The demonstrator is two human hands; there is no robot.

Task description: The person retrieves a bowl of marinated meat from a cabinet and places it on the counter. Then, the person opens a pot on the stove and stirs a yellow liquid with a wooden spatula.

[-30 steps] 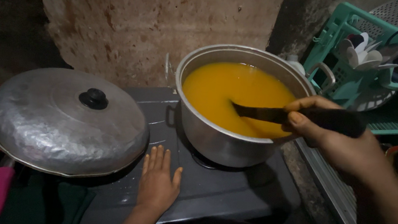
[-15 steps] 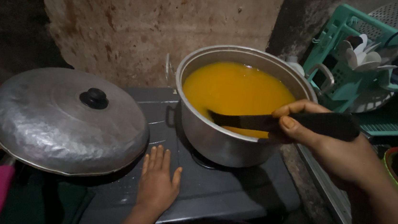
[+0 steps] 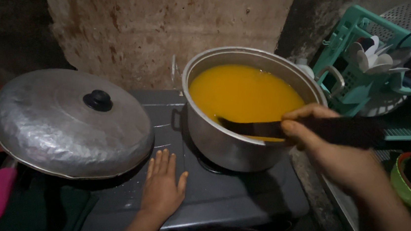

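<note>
over the big metal pot of yellow soup, the right hand is gripping a dark spoon tight, its end dipping into the soup, while the left hand is lying flat and wide on the grey stove to keep steady. beside the pot, a round lid is resting on another pan, and a rough wall and a green dish rack are standing behind in the dim room.

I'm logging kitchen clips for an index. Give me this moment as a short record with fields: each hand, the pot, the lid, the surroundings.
right hand: right hand has its grip closed on a dark ladle dipped in the pot
left hand: left hand flat on the grey stove top, fingers spread, holding nothing
pot: metal pot on the burner, filled with orange liquid
lid: domed metal lid with black knob, left of the pot
surroundings: teal dish rack at right
</note>
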